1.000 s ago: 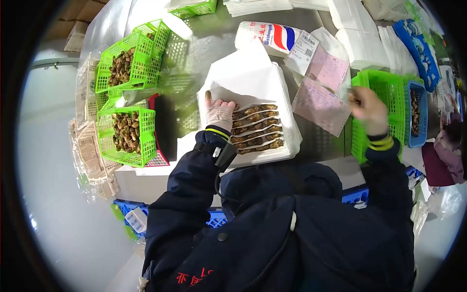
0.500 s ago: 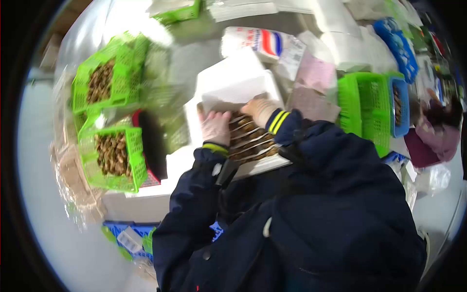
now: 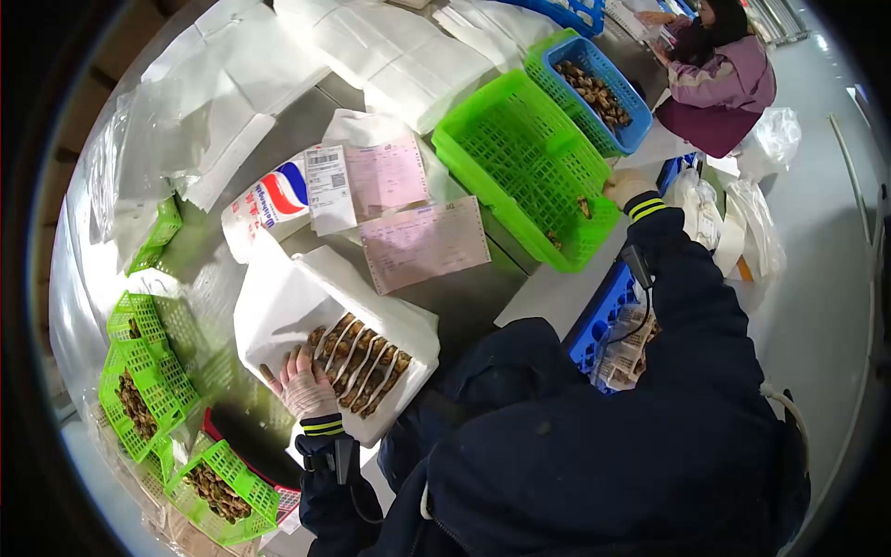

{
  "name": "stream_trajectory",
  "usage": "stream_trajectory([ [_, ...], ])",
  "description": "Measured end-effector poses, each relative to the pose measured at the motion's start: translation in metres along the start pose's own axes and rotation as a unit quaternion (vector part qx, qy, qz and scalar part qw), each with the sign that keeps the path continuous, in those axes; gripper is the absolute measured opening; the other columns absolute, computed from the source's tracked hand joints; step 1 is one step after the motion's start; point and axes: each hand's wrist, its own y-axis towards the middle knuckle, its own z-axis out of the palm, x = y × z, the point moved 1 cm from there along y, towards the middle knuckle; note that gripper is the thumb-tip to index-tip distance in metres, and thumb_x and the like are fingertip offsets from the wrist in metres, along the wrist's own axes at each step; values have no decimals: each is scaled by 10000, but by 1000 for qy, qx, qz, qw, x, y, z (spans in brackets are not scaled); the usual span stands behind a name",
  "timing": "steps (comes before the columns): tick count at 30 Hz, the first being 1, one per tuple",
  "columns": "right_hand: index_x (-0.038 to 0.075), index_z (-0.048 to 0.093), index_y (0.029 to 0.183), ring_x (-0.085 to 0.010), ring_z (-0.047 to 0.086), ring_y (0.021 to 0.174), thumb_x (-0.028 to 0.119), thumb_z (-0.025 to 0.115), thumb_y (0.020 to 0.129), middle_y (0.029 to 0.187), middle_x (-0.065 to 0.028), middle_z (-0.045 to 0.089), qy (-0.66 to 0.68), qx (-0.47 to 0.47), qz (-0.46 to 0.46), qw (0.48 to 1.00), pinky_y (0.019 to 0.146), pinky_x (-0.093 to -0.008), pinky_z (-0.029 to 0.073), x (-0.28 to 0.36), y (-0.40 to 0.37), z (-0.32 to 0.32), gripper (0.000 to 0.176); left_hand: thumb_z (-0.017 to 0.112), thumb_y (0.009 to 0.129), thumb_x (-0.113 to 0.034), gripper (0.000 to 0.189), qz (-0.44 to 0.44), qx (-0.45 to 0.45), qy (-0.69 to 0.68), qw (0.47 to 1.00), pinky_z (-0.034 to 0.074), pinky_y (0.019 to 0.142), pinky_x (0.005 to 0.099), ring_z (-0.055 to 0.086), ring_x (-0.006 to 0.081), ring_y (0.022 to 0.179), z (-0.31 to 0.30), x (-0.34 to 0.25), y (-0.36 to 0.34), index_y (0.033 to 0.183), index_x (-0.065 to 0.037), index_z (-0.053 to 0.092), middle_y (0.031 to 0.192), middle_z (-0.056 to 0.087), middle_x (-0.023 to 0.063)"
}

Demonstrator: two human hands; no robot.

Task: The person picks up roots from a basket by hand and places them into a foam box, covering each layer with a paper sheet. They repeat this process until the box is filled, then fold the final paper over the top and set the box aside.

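Observation:
A white foam box (image 3: 413,325) stands tilted across the table in front of me. In it lie brown, lumpy pieces (image 3: 357,357) in rows, with white strips between the rows. My left hand (image 3: 304,385), thinly gloved, rests at the box's left side, fingers spread beside the row ends. Out to the right, my right hand (image 3: 631,188) is closed at the rim of a bright green basket (image 3: 506,139); its fingertips are partly hidden. A few brown pieces (image 3: 583,206) lie in that basket close to this hand.
A blue basket (image 3: 640,130) of brown pieces adjoins the green one. Pink printed slips (image 3: 427,243) and a white printed bag (image 3: 269,200) lie behind the box. Green baskets (image 3: 223,455) with more pieces stand at left. At upper right, a person in purple (image 3: 724,84) works.
My view has turned to the right. My right hand has left the foam box and reached out to the green basket; my left hand stays by the box.

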Motion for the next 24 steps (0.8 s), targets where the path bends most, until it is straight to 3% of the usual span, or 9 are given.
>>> stream_trajectory([
  [2, 63, 664, 834, -368, 631, 849, 295, 580, 744, 886, -199, 657, 13, -6, -43, 999, 743, -461, 495, 8, 5, 32, 263, 634, 745, -79, 397, 33, 21, -22, 999, 233, 1114, 511, 561, 237, 1093, 2, -11, 4, 1132, -156, 587, 1113, 627, 47],
  [5, 101, 669, 810, -369, 645, 778, 211, 618, 725, 796, -183, 666, -64, 7, 76, 995, 708, -456, 511, 41, 21, 72, 148, 629, 737, -78, 438, 70, -3, -50, 996, 323, 1060, 476, 561, 250, 1091, 19, -15, 4, 1166, -150, 573, 1126, 621, 62],
  [9, 83, 600, 990, -337, 626, 851, 150, 613, 785, 917, -168, 651, 192, -152, -46, 969, 735, -401, 495, 35, 3, 28, 216, 546, 757, -87, 437, -17, 100, -103, 989, 420, 904, 440, 552, 342, 989, 0, -17, 12, 1194, -102, 554, 1100, 605, 142],
  [10, 59, 589, 1039, -283, 643, 864, 124, 616, 813, 945, -144, 659, 228, -193, -119, 947, 743, -341, 506, 59, -7, 3, 236, 573, 735, -96, 470, -41, 110, -96, 988, 425, 904, 431, 546, 348, 1000, 3, -10, 7, 1203, -106, 545, 1076, 597, 151],
  [12, 42, 590, 1129, -190, 643, 874, 101, 657, 795, 961, -106, 664, 513, -51, -224, 827, 756, -292, 503, 125, -30, -42, 346, 627, 691, -94, 517, -76, 150, -69, 983, 426, 898, 444, 540, 337, 1015, 3, -5, 11, 1199, -120, 530, 1064, 586, 139],
  [14, 49, 618, 1086, -202, 642, 876, 145, 667, 800, 932, -120, 661, 558, -16, -386, 734, 785, -294, 498, 214, -70, -76, 306, 634, 727, -128, 433, -73, 138, -59, 986, 452, 859, 437, 560, 316, 989, 2, -5, 21, 1149, -104, 538, 1027, 599, 117],
  [16, 51, 643, 1029, -224, 643, 916, 154, 634, 810, 924, -143, 659, 401, 82, -486, 772, 823, -304, 492, 298, -112, -113, 242, 613, 771, -135, 315, -57, 90, -77, 991, 471, 801, 416, 584, 290, 939, 16, -1, 26, 1080, -115, 557, 947, 610, 106],
  [18, 63, 658, 1005, -254, 651, 921, 148, 578, 823, 924, -157, 657, 195, -39, -553, 809, 779, -338, 517, 375, -117, -83, 216, 580, 795, -144, 259, -57, 122, -67, 989, 468, 789, 422, 585, 288, 939, 27, 0, 27, 1052, -118, 566, 956, 610, 102],
  [24, 111, 717, 850, -229, 675, 846, 142, 541, 835, 818, -73, 699, -128, -152, -489, 850, 687, -353, 543, 496, -118, -24, 179, 550, 829, -166, 247, -94, 148, -85, 981, 467, 802, 417, 575, 282, 966, 47, 5, 19, 1075, -155, 568, 997, 604, 86],
])
